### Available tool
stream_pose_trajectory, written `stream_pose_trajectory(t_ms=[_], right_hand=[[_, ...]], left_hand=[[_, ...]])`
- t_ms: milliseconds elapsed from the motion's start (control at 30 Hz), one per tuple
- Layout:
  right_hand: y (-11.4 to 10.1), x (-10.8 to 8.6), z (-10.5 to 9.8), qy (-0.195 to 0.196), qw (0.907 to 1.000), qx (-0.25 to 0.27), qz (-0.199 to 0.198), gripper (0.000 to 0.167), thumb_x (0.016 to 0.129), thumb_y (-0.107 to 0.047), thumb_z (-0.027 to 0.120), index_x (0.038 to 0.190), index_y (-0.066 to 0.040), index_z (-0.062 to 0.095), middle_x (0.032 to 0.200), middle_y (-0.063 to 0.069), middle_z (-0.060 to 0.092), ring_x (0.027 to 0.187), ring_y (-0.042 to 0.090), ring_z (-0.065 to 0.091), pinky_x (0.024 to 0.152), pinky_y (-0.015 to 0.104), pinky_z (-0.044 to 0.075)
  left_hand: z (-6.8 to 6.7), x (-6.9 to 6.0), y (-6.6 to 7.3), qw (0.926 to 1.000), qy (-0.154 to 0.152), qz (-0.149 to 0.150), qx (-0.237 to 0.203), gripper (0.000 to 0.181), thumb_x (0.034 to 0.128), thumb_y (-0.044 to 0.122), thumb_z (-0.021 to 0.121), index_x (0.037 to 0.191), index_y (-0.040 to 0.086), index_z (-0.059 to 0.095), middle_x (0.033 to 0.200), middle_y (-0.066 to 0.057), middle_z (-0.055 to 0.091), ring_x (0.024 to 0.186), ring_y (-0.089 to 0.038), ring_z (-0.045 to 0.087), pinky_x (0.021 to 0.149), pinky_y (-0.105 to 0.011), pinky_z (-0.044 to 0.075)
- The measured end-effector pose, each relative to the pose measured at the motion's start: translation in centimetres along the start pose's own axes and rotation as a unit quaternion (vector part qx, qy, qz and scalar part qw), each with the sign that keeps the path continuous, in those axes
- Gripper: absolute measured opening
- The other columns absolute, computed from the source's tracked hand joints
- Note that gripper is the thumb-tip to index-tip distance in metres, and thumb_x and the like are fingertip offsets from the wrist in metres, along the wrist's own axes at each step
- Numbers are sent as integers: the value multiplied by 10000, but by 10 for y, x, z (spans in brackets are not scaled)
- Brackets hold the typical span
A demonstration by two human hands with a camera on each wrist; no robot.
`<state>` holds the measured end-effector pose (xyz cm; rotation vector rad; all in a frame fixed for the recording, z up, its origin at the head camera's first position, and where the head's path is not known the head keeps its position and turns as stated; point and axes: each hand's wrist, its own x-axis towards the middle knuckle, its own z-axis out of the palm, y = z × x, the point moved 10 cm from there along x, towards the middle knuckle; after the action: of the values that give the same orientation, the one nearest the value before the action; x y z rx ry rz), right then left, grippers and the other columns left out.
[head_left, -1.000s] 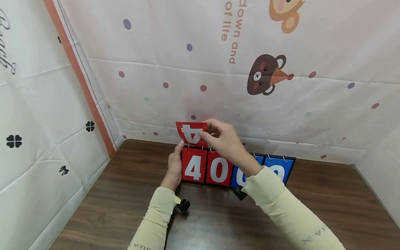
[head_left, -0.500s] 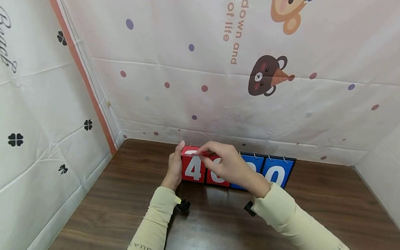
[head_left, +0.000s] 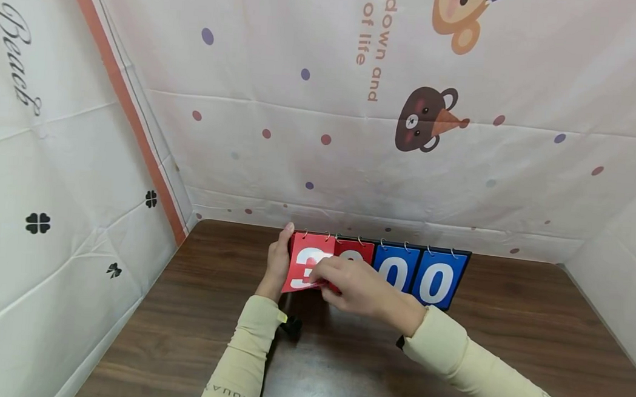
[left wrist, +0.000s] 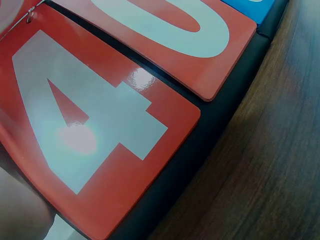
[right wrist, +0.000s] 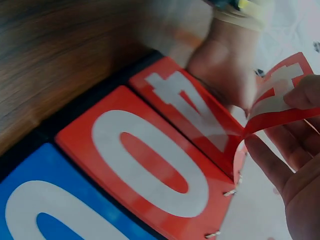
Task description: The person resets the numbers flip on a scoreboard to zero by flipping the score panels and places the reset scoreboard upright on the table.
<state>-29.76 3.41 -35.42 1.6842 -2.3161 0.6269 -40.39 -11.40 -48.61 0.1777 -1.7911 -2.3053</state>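
Observation:
A flip scoreboard point(head_left: 437, 279) with red and blue number cards on rings stands at the back of the table. My left hand point(head_left: 277, 264) holds its left edge, thumb upright beside the card; the other fingers are hidden. My right hand point(head_left: 364, 293) pinches the lower right corner of the leftmost red card point(head_left: 298, 270), which shows a 3 and is tilted out from the board. In the right wrist view, my right hand point(right wrist: 300, 165) pinches a lifted, bent red card point(right wrist: 280, 92) with a 4. Another red 4 card point(left wrist: 100, 115) lies flat in the left wrist view.
Beside the leftmost card hangs a red 0 card point(right wrist: 150, 160), partly covered by my right hand in the head view. Two blue 0 cards follow on the right. A patterned cloth point(head_left: 244, 157) hangs behind the brown wooden table point(head_left: 534, 333).
A raised card with a 4 came down over the leftmost place, where a 3 now faces front. My right hand moved downward with the card; the left hand stayed at the board's edge.

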Motion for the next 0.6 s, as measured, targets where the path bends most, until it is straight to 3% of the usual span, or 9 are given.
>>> stream_pose_trajectory(t_ms=[400, 600], right_hand=[[9, -6, 38, -747, 9927, -945, -41, 401, 862, -138, 884, 1220, -115, 704, 1247, 44, 714, 1134, 175, 667, 991, 348, 553], [12, -4, 53, -902, 9793, -1788, -308, 411, 870, -197, 890, 1242, -132, 730, 1242, 37, 739, 1155, 188, 674, 1032, 356, 528]], left_hand=[[1, 1, -1, 9998, -161, -31, -70, 647, 1021, 667, 522, 996, 52, 723, 932, -69, 715, 833, -156, 672, 734, -292, 570], [0, 2, -1, 9998, -124, 16, -146, 610, 1029, 639, 526, 999, 63, 723, 957, -64, 713, 875, -162, 656, 751, -294, 553]])
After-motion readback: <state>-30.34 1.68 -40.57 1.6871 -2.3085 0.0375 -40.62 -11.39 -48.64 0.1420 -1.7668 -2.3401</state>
